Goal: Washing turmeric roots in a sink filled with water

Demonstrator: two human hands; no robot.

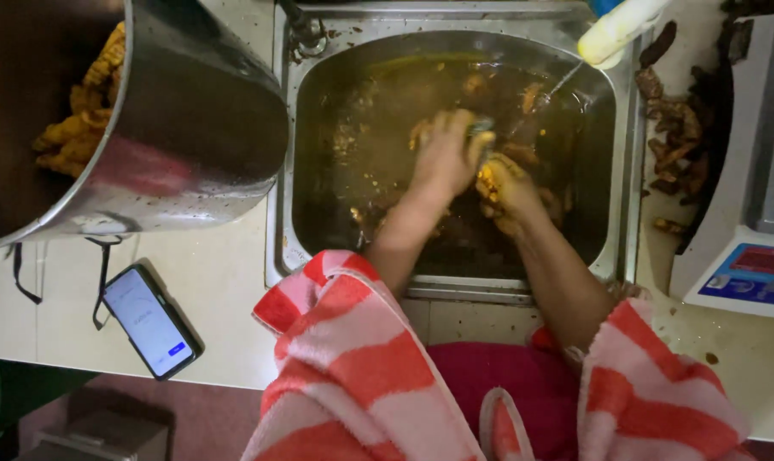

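Head view | both hands in sink (286, 154) of murky water | left hand (445, 155) and right hand (505, 186) clasp one yellow root piece (487, 177) | pot (190, 119) part-filled with washed roots (84, 107) | unwashed roots (677, 141) left on counter

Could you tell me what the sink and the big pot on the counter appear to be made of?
The sink looks like brushed stainless steel: grey, dull sheen, pressed rim. The big pot seems polished steel or aluminium, since its curved wall mirrors the pink cloth. Both hands, left hand and right hand, work in the murky water.

Dim, warm light — soft blur, dark corners.
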